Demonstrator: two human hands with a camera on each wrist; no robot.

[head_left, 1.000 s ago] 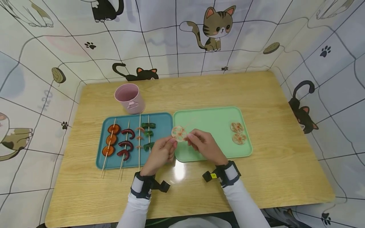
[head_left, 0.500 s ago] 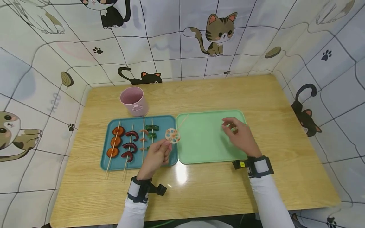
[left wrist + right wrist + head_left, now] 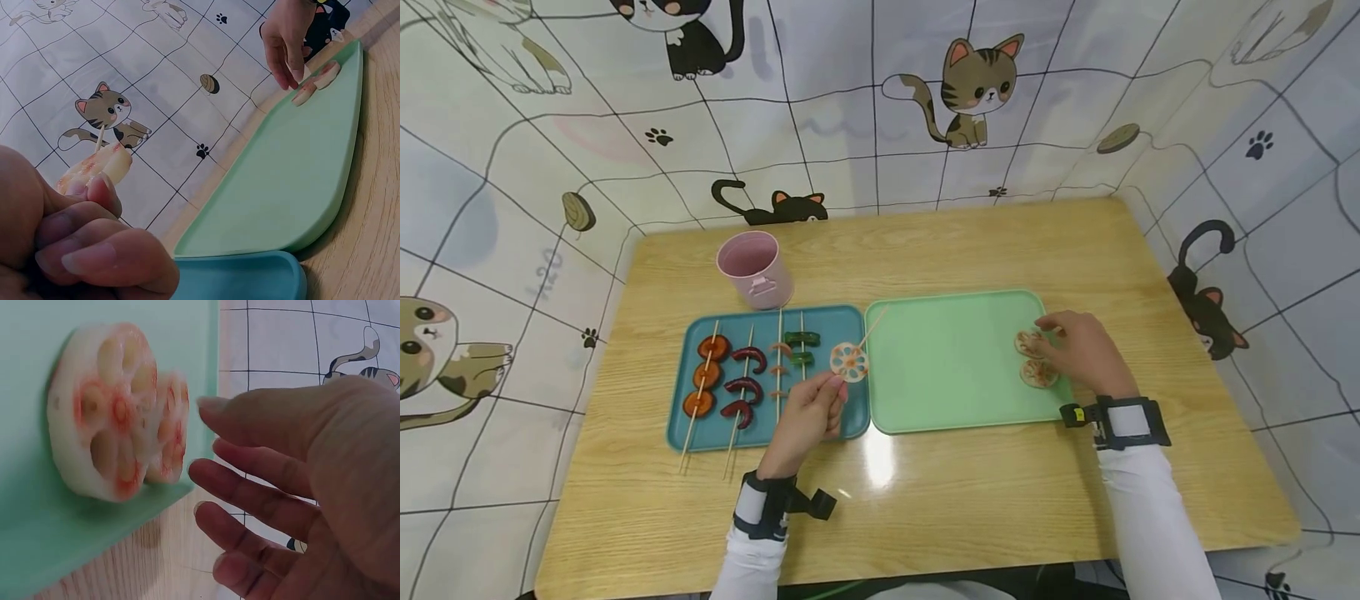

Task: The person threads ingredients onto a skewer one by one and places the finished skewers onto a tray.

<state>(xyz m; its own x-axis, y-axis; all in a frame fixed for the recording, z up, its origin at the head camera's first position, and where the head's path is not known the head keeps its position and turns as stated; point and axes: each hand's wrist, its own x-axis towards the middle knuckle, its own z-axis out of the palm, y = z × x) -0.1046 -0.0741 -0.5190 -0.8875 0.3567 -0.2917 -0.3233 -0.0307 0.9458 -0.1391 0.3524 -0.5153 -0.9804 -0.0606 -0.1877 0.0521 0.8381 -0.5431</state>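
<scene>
Over the blue tray (image 3: pixel 842 321), my left hand (image 3: pixel 808 412) pinches the lower edge of a round lotus root slice (image 3: pixel 849 362) between thumb and fingers. A thin wooden skewer (image 3: pixel 874 326) sticks out past the slice; its lower part is hidden by the hand. My right hand (image 3: pixel 1093 354) hovers at the right end of the green tray (image 3: pixel 940 367). Two more lotus root slices lie there, the nearer one (image 3: pixel 103 412) and the farther one (image 3: pixel 172 428). In the right wrist view its fingers are spread, loosely bent, and apart from both slices.
On the blue tray lie several loaded skewers: orange-brown rounds (image 3: pixel 706 375), dark red curved pieces (image 3: pixel 742 389), small pink pieces (image 3: pixel 779 369) and green pieces (image 3: pixel 802 338). A pink bucket (image 3: pixel 756 271) stands behind that tray on the wooden table (image 3: pixel 970 492).
My right hand has left the held lotus root slice and moved right to the two slices on the green tray. The left hand keeps its slice, shifting slightly left.
</scene>
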